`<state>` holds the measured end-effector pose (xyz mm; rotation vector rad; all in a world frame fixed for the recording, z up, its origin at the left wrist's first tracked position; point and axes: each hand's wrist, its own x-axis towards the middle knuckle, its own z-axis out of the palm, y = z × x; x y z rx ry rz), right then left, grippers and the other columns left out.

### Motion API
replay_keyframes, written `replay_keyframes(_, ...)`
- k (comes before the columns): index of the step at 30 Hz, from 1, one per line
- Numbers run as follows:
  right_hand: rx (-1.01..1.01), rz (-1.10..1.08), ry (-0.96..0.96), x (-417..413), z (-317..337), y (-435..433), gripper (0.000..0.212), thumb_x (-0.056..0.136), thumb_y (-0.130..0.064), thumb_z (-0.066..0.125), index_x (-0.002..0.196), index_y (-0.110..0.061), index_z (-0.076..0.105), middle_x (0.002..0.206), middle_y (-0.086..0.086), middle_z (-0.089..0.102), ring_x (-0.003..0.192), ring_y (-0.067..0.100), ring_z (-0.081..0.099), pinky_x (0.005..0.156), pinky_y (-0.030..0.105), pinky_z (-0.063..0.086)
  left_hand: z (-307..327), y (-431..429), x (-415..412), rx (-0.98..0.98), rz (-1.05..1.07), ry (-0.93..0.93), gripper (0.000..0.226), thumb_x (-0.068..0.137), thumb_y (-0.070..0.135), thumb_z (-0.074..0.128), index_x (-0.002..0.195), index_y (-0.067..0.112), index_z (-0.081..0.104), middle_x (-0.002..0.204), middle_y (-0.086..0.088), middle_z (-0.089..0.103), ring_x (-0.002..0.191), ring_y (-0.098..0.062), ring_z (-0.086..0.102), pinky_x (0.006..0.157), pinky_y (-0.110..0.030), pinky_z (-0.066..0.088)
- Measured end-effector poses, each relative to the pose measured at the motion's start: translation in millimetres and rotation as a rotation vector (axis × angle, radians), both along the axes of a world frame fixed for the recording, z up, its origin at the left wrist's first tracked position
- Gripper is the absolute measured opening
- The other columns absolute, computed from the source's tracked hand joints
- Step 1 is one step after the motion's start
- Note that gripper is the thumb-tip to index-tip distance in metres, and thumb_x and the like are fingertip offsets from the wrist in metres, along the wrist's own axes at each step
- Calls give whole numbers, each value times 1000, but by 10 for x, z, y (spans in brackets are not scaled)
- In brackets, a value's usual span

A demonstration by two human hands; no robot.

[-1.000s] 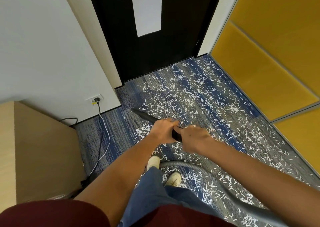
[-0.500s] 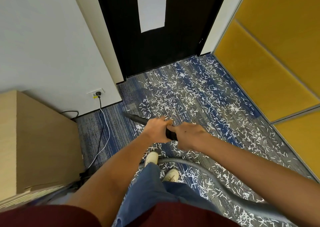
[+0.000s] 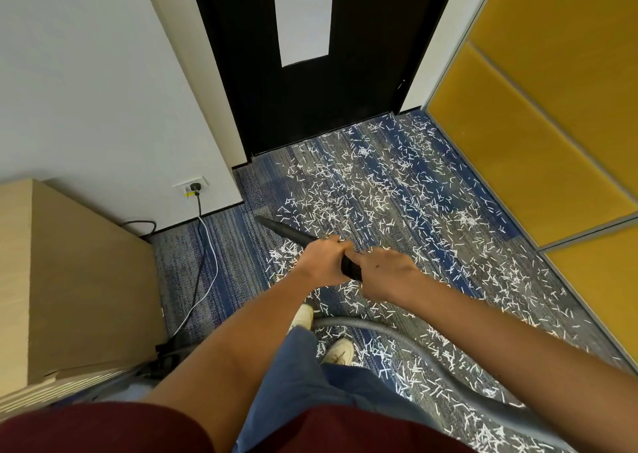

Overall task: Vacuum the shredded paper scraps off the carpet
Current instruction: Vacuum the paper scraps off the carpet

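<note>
1. Sweeping the nozzle slowly from ten o'clock toward the dense paper scraps at twelve to two o'clock should work best, with the mouth low on the carpet and the strokes overlapping.
2. The left hand wraps the tube in front, and the right hand is clamped on it just behind.
3. More scraps lie around the hose at six o'clock.

Paper scraps lay across the carpet before the door. The nozzle reached their left edge. Nearer the person, the hose curved right of the shoes. A cabinet stood far left.
</note>
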<state>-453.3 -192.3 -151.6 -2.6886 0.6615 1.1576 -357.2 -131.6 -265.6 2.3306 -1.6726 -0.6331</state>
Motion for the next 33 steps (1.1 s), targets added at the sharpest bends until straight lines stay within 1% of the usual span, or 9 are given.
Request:
replay_keyframes(4, -11, -46, -1, -51, -17, -83, 64, 93, -10, 51, 148, -24, 21, 107, 5, 50, 83, 17, 50, 73, 27, 51, -23, -139, -34, 22, -3, 43, 22, 84, 28, 59, 102, 14, 56, 95, -2, 60, 93, -19, 59, 80, -35, 52)
replay_keyframes(10, -15, -112, 1, -79, -21, -142, 66, 93, -9, 50, 149, -22, 17, 87, 3, 41, 67, 14, 43, 79, 29, 54, -57, -253, -83, 27, -3, 94, 20, 86, 16, 57, 105, 10, 56, 98, -6, 58, 89, -22, 59, 80, -35, 53)
replay_keyframes(13, 6, -156, 3, -107, -52, -167, 65, 94, -9, 49, 149, -18, 16, 100, 6, 47, 80, 18, 48, 84, 32, 53, -76, -340, -116, 27, -1, 130, 18, 86, 13, 58, 104, 11, 57, 100, -6, 59, 89, -18, 57, 82, -33, 52)
replay_keyframes(15, -11, -182, 14, -124, -59, -212, 69, 94, -10, 49, 151, -19, 12, 108, 8, 49, 81, 19, 48, 85, 33, 53, -63, -417, -144, 38, 2, 155, 18, 86, 15, 59, 104, 14, 57, 100, -5, 59, 91, -19, 58, 82, -35, 54)
replay_keyframes(18, -14, -228, 20, -152, -47, -288, 73, 92, -4, 46, 152, -21, 9, 88, 7, 42, 65, 15, 42, 73, 29, 51, -47, -522, -187, 51, 26, 183, 15, 86, 14, 60, 100, 15, 56, 98, -7, 58, 89, -23, 60, 81, -39, 55)
replay_keyframes(22, -21, -256, 7, -167, -21, -373, 71, 92, -4, 47, 152, -21, 12, 96, 7, 43, 62, 13, 41, 58, 28, 46, -39, -600, -198, 37, 52, 192, 21, 86, 14, 62, 107, 15, 59, 97, -5, 61, 85, -21, 61, 79, -35, 56)
replay_keyframes(28, -40, -203, -25, -88, 12, -380, 69, 92, -5, 49, 150, -21, 16, 95, 5, 42, 69, 15, 45, 78, 30, 54, -29, -570, -121, -5, 91, 155, 23, 83, 19, 63, 105, 21, 58, 98, -4, 63, 86, -22, 64, 80, -39, 56)
replay_keyframes(31, -33, -183, -36, -8, 55, -410, 68, 93, -12, 51, 150, -24, 16, 97, 4, 43, 81, 18, 49, 81, 32, 54, 14, -583, -26, -18, 114, 124, 30, 83, 20, 63, 112, 18, 57, 101, -6, 62, 90, -25, 63, 81, -39, 55)
replay_keyframes(33, -37, -196, -45, 41, 53, -434, 68, 94, -13, 51, 150, -26, 15, 98, 4, 44, 81, 18, 49, 82, 33, 54, 34, -608, 41, -17, 123, 118, 32, 83, 18, 64, 114, 16, 56, 103, -7, 61, 92, -25, 62, 80, -36, 54)
